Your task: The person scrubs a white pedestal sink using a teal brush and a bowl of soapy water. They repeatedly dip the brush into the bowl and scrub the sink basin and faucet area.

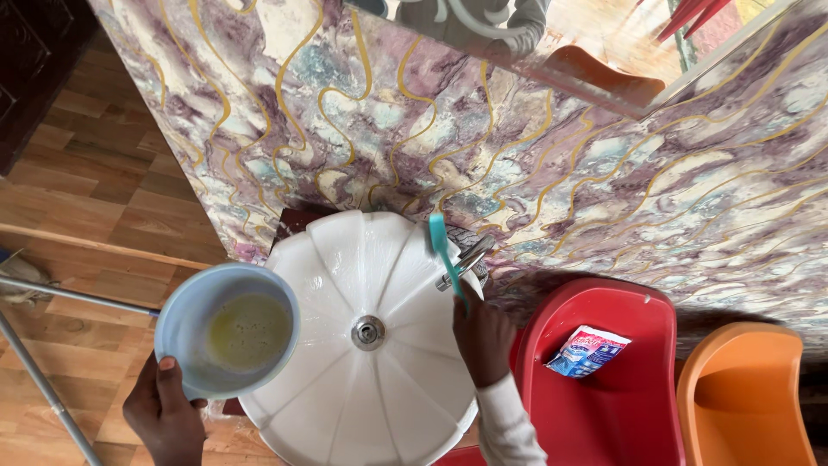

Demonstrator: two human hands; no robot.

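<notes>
The white basin [362, 345], round and ribbed like a shell with a metal drain [368, 332] at its centre, stands against the marbled purple-and-gold wall [535, 173]. Everything else sits around it.

The left hand [164, 414] is clamped on the near rim of a pale blue bowl [227, 330], thumb hooked over the edge. The bowl holds a shallow pool of yellowish liquid and overlaps the basin's left rim, most of it hanging out over the wooden floor [95, 198]. The right hand [485, 338], in a white sleeve, is closed around the handle of a teal brush [442, 250] at the basin's right rim; the brush stands up toward the wall, its head just beside the metal tap [466, 261] — touching or not, I cannot tell.

The two hands are well apart, with the open hollow of the basin between them.

Right of the basin, close against its edge, is a red plastic chair [604, 397] with a small blue-and-white sachet [588, 350] lying on the seat; an orange chair [746, 397] stands just beyond that. Left of the basin, thin metal poles [52, 293] cross the floor — the rest of that side is bare boards.
</notes>
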